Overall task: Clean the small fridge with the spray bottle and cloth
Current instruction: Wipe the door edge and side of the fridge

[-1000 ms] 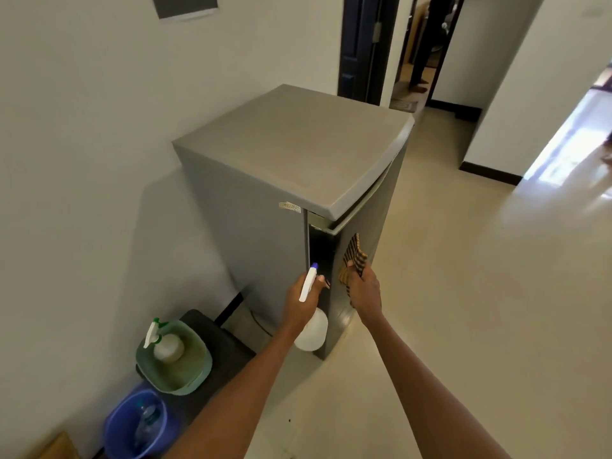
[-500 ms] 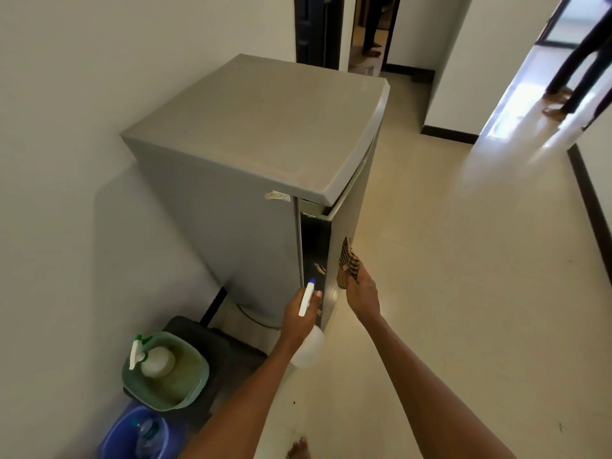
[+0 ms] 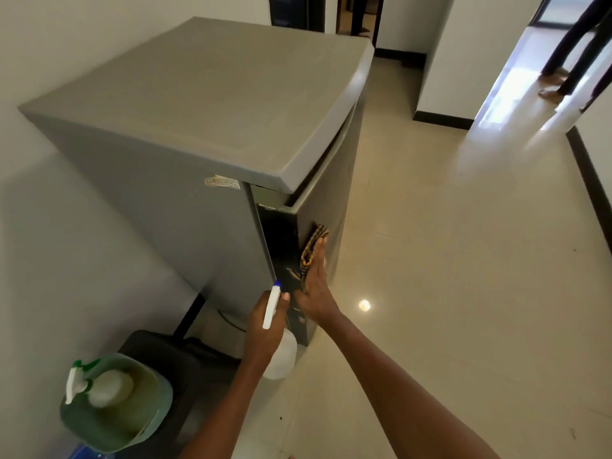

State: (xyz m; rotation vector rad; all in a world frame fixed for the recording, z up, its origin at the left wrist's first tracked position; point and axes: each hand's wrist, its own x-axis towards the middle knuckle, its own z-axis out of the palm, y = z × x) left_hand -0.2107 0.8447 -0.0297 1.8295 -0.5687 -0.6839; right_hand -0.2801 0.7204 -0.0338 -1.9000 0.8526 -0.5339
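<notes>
- Grey small fridge stands against the left wall; a person wipes its front door.
- Risk, as a judgement: the cloth could slip from under the flat palm.
- Right hand, fingers straight, presses the cloth to the door.
- Left hand grips the spray bottle near the fridge's base.

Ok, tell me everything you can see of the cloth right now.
The cloth is a small rag with dark and yellowish-orange stripes or checks, bunched rather than spread. The right hand presses it with straight fingers flat against the grey fridge door, near the door's edge and about halfway down. Most of it is hidden under the palm; a crumpled edge shows above the fingertips and along the thumb side. Whether it is damp cannot be told.
</notes>
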